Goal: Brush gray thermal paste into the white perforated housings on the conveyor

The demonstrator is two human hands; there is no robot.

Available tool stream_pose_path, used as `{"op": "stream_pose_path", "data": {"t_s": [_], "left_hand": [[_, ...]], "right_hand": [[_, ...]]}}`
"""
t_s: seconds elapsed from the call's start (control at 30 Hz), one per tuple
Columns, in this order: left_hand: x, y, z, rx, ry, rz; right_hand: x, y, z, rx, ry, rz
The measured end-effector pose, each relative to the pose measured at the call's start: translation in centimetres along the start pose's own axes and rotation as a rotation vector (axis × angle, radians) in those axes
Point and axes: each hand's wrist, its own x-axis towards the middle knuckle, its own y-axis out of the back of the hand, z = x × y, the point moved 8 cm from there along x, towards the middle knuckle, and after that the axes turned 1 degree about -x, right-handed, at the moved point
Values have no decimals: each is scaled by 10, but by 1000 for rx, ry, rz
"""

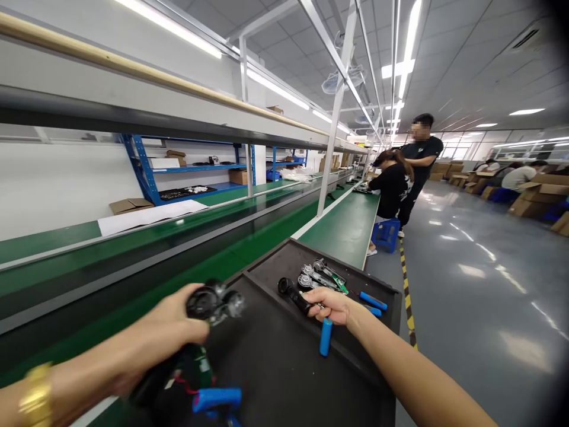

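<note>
My left hand (175,323), blurred by motion, grips an opened black device housing (202,302) with grey round parts at its top. A green circuit board (202,365) and red wires show below the fingers, with a blue cylindrical battery (217,398) at the lower end. My right hand (331,303) pinches another black device housing (293,293) over the far tray. A blue battery (326,338) hangs just below that hand. Beside its fingers lie several device assemblies (317,276) with silvery round ends and green boards. More blue batteries (373,300) lie to the right.
Black trays (275,362) with raised rims sit in front of me. A green bench (342,228) runs ahead beside a conveyor (249,240). A metal post (335,118) rises there. Two people (389,184) are farther along, near a blue stool (386,234).
</note>
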Motion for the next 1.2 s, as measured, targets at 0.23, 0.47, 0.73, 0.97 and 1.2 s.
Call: {"op": "stream_pose_path", "data": {"t_s": [0.23, 0.47, 0.73, 0.97, 1.2], "left_hand": [[67, -88, 10, 105, -5, -149], [61, -104, 16, 444, -257, -134], [17, -137, 27, 528, -287, -390], [5, -133, 44, 484, -507, -299], [8, -144, 73, -56, -464, -331]], "right_hand": [[-11, 8, -6, -522, -50, 122], [-37, 31, -53, -1133, 158, 561], [-22, 29, -48, -1397, 281, 631], [-42, 44, -65, -1226, 377, 584], [-97, 40, -54, -642, 391, 328]]}}
